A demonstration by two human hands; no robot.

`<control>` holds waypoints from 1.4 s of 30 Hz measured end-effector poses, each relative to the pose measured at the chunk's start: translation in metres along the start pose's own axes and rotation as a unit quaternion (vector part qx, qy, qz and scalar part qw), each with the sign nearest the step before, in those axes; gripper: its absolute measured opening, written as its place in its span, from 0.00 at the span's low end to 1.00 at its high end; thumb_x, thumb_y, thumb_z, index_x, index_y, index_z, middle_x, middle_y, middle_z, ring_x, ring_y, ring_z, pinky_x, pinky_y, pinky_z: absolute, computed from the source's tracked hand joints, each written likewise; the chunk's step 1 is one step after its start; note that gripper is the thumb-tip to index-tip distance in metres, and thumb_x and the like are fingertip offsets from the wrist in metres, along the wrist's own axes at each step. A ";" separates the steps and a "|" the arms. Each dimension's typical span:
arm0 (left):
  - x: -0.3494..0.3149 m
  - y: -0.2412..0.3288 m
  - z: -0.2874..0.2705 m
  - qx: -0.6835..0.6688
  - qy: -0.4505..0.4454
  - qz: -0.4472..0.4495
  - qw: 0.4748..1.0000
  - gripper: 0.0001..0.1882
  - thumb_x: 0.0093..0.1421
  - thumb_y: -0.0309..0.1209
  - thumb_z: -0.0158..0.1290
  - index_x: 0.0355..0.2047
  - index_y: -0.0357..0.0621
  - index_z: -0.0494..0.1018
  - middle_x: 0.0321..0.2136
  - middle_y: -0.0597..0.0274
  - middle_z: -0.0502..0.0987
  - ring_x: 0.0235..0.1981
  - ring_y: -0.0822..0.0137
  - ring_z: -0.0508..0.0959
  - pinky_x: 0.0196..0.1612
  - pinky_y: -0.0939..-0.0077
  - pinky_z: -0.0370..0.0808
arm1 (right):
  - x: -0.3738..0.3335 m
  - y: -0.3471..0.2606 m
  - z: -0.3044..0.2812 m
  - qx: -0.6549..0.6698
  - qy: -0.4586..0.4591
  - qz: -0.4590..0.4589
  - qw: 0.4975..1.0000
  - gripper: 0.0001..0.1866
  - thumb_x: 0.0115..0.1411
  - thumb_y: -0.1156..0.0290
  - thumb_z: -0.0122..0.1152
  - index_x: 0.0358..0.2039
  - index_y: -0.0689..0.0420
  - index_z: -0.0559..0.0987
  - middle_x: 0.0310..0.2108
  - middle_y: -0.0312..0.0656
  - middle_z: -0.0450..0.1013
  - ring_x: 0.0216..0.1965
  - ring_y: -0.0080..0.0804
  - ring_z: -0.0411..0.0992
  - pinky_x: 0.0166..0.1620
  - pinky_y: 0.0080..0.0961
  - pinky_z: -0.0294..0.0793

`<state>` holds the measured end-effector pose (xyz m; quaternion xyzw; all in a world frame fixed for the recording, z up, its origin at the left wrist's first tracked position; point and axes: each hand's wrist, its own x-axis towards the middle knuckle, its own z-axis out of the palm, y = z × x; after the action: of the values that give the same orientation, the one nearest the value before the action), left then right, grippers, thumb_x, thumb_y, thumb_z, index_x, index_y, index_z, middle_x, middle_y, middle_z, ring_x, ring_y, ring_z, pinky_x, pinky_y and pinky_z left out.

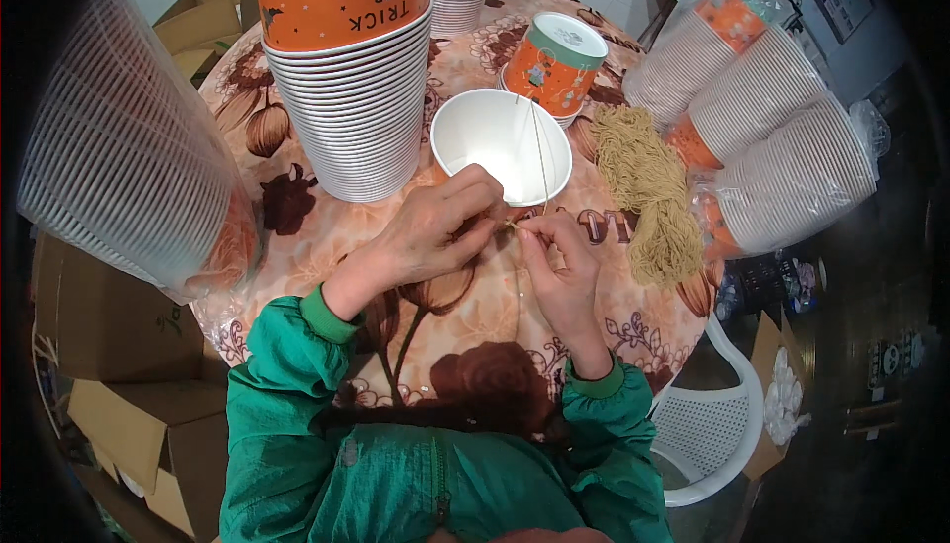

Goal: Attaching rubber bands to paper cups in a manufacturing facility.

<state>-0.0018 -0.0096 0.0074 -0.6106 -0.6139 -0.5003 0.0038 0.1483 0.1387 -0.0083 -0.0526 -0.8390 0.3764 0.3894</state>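
A paper bucket (465,128), white inside, lies tipped on the table with its mouth toward me. A thin tan string (541,152) runs across its opening and down past the near rim. My left hand (435,226) is closed at that rim, pinching the string between bent fingers. Close beside it, my right hand (564,271) pinches the string between thumb and fingertips. The fingertips of both hands almost meet, and the exact knot or loop between them is too small to make out. To the right lies a loose hank of tan string (643,197).
A tall stack of orange-and-white buckets (346,108) stands behind my left hand. An upside-down orange bucket (559,63) sits farther back. Plastic-wrapped bucket stacks (792,167) line the right edge; another wrapped stack (129,137) is at left. Cardboard boxes (148,405) and a white chair (712,424) flank the table.
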 end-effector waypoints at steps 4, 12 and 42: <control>0.000 -0.002 0.000 0.013 0.000 0.012 1.000 0.08 0.57 0.18 0.57 0.36 0.39 0.72 0.37 0.57 0.74 0.35 0.59 0.78 0.36 0.69 0.75 | 0.000 -0.003 0.000 -0.005 -0.003 0.003 1.000 0.05 0.58 0.81 0.65 0.35 0.60 0.80 0.29 0.39 0.74 0.28 0.31 0.72 0.36 0.27 0.69; -0.001 0.003 0.000 0.144 -0.001 0.068 0.987 0.14 0.53 0.22 0.62 0.41 0.41 0.75 0.37 0.58 0.72 0.33 0.54 0.78 0.33 0.63 0.75 | 0.000 -0.004 0.000 -0.005 -0.001 0.006 1.000 0.05 0.58 0.81 0.65 0.34 0.60 0.80 0.29 0.39 0.74 0.28 0.31 0.71 0.36 0.27 0.68; 0.002 0.008 -0.001 0.200 0.013 0.102 0.974 0.11 0.55 0.28 0.61 0.39 0.42 0.76 0.31 0.59 0.68 0.26 0.56 0.75 0.25 0.62 0.73 | 0.001 0.001 0.003 -0.012 -0.007 -0.012 1.000 0.06 0.58 0.82 0.65 0.36 0.61 0.80 0.32 0.41 0.76 0.31 0.33 0.73 0.36 0.28 0.72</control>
<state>0.0027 -0.0104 0.0139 -0.6500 -0.6359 -0.3726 0.1851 0.1457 0.1383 -0.0101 -0.0441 -0.8469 0.3620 0.3871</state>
